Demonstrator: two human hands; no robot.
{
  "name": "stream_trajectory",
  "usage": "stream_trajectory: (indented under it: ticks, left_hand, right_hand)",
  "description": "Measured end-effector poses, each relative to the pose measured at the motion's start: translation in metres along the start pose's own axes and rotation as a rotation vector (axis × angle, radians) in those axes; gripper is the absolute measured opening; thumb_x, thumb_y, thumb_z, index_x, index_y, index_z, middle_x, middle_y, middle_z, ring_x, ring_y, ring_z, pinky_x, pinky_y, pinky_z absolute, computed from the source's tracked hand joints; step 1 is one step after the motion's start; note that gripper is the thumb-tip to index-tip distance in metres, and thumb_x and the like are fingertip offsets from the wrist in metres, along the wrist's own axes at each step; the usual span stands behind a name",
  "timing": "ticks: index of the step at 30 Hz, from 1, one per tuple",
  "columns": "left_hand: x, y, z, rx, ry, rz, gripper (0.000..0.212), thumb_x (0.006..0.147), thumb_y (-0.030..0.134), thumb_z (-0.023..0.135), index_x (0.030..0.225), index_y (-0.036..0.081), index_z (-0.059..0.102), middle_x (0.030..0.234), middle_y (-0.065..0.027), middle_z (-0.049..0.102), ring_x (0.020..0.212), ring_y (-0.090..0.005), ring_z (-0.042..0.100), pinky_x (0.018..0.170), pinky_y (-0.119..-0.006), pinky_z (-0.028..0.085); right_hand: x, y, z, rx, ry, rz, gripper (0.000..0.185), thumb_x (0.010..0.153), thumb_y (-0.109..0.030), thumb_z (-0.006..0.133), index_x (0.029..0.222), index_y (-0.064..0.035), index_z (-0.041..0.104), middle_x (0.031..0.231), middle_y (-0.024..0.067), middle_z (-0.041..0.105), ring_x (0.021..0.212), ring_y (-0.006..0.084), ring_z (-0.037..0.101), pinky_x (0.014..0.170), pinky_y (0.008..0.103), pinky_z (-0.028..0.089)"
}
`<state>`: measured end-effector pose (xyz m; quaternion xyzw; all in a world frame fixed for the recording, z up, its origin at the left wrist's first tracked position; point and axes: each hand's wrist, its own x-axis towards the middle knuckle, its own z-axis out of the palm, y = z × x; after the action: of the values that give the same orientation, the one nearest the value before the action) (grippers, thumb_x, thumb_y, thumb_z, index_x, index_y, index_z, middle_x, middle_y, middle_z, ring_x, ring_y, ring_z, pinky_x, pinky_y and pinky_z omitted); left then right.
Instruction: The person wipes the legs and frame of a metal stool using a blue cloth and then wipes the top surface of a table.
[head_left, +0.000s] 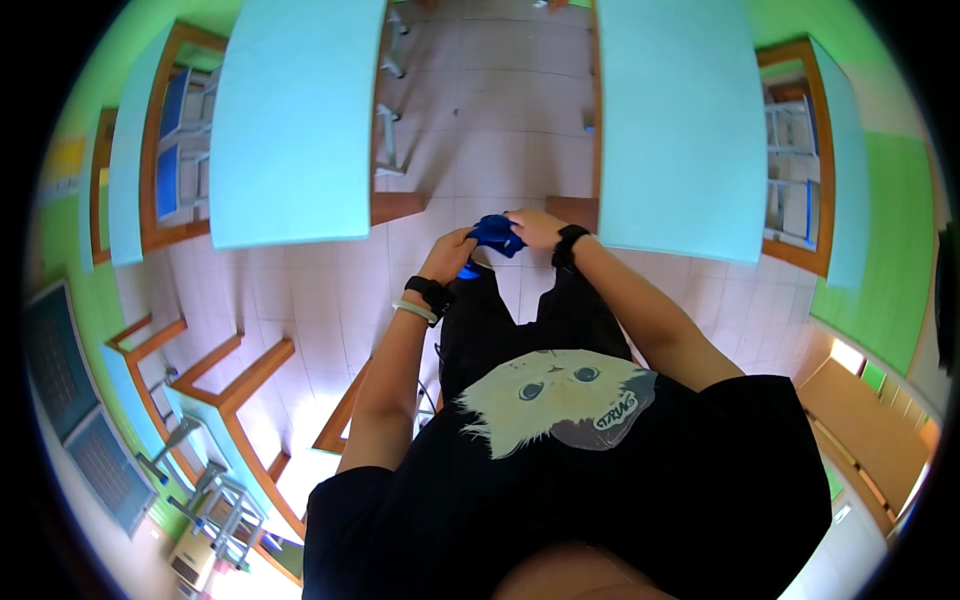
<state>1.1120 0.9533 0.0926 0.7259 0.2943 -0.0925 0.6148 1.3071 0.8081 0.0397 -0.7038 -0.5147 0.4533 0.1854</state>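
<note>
A crumpled dark-blue cloth (498, 234) is stretched between my two hands in front of my thighs. My left hand (448, 253) pinches its left end, and my right hand (535, 227) grips its upper right end. Just below the left fingers shows a brighter blue patch (469, 271); I cannot tell whether it belongs to the cloth. Each wrist wears a black band, and a pale bangle (415, 309) sits on the left forearm.
Two tables with light-blue tops, one on the left (296, 127) and one on the right (675, 127), flank a tiled aisle (491, 97). Blue-seated stools (171, 180) are stowed inside a wooden-framed table further left. Upturned stools (225, 517) rest at the lower left.
</note>
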Motion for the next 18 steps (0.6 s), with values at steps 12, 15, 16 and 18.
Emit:
stream_trajectory:
  ticks: [12,15,16,18]
  left_hand:
    - [0.090,0.226,0.187,0.551,-0.009,0.552,0.048,0.092,0.014,0.057,0.139,0.007,0.051,0.144,-0.0210,0.048,0.125,-0.0404,0.051,0.103,-0.041,0.044]
    - [0.113,0.195,0.222,0.692,-0.055,0.560,0.054,0.091,0.021,0.062,0.143,0.010,0.048,0.151,-0.0211,0.040,0.136,-0.0433,0.040,0.110,-0.046,0.038]
    - [0.112,0.190,0.232,0.756,-0.073,0.520,0.057,0.091,0.024,0.063,0.144,0.010,0.047,0.152,-0.0210,0.038,0.139,-0.0445,0.035,0.112,-0.048,0.035]
    - [0.121,0.172,0.245,0.757,-0.122,0.442,0.066,0.089,0.033,0.067,0.148,0.016,0.043,0.157,-0.0185,0.031,0.145,-0.0468,0.022,0.116,-0.055,0.027]
  right_hand:
    - [-0.260,0.074,-0.190,-0.155,0.765,0.001,0.044,0.090,-0.006,0.062,0.134,-0.0104,0.056,0.147,0.0149,0.045,0.124,0.0398,0.049,0.105,0.0448,0.043]
    - [-0.272,0.132,-0.178,-0.282,0.739,0.152,0.057,0.087,-0.015,0.068,0.141,-0.0198,0.050,0.155,0.0151,0.035,0.132,0.0467,0.040,0.108,0.0499,0.040]
    - [-0.274,0.146,-0.174,-0.292,0.726,0.231,0.060,0.087,-0.016,0.068,0.143,-0.0222,0.048,0.156,0.0149,0.032,0.134,0.0480,0.037,0.109,0.0499,0.039]
    - [-0.270,0.174,-0.163,-0.213,0.711,0.322,0.075,0.085,-0.019,0.071,0.150,-0.0344,0.038,0.161,0.0127,0.022,0.141,0.0495,0.027,0.111,0.0568,0.035]
